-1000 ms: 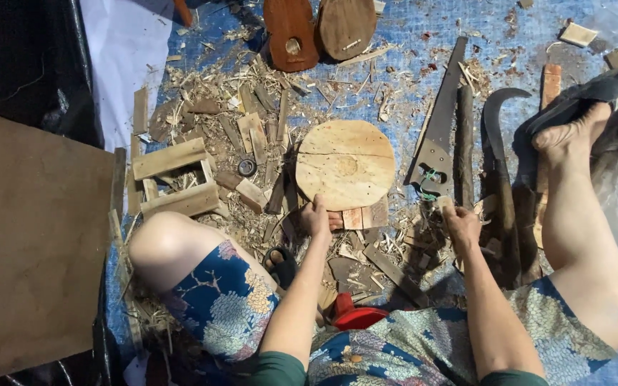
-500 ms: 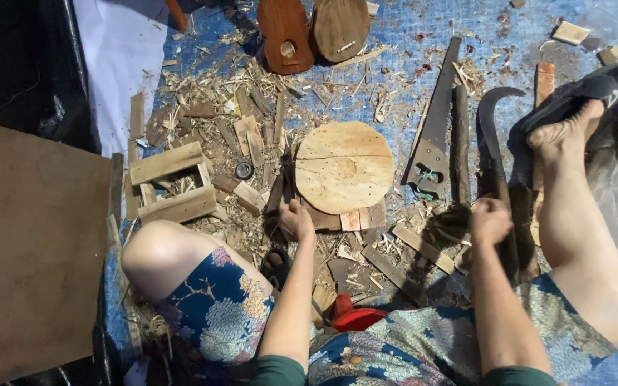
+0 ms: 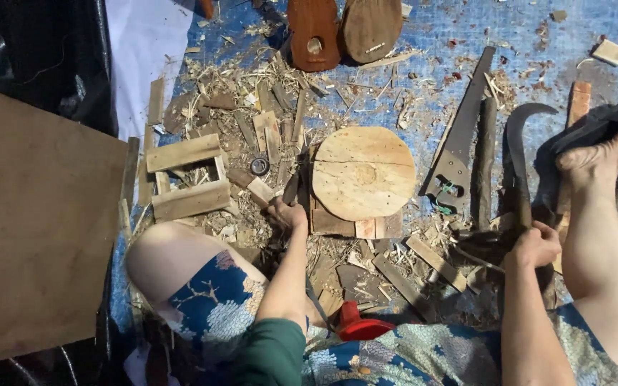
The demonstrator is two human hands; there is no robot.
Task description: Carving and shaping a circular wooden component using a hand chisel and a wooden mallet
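Curved dark sickle (image 3: 515, 154) at right of centre, blade arcing up toward the upper right, handle running down into the right hand (image 3: 536, 244). Fingers wrapped shut around that handle, fist closed tight. Just left of the sickle, a dark stick (image 3: 483, 163) lying upright in the frame, and left of that a handsaw (image 3: 458, 143), blade pointing to the upper right, handle low near centre.

Left hand (image 3: 285, 214) at lower centre, fingers curled down onto wood scraps (image 3: 252, 187) at the left edge of a round wooden disc (image 3: 363, 172); whether pinching a piece or only pressing on it, cannot tell. Disc lying flat at centre, pale, with a crack across it, resting on short boards at its lower edge.

Left of the hand, a small frame of pale wooden slats (image 3: 184, 177), and a small dark ring (image 3: 260, 166) between it and the disc. Shavings and chips spread over a blue tarp (image 3: 430, 50) through the middle of the frame. 2 brown shaped wooden pieces (image 3: 314, 32) at top centre, side by side. Large brown board (image 3: 33, 221) filling the left side. Red object (image 3: 355, 325) at bottom centre, between the knees, on blue flowered cloth. Bare foot (image 3: 595, 161) at right edge, resting against dark fabric.
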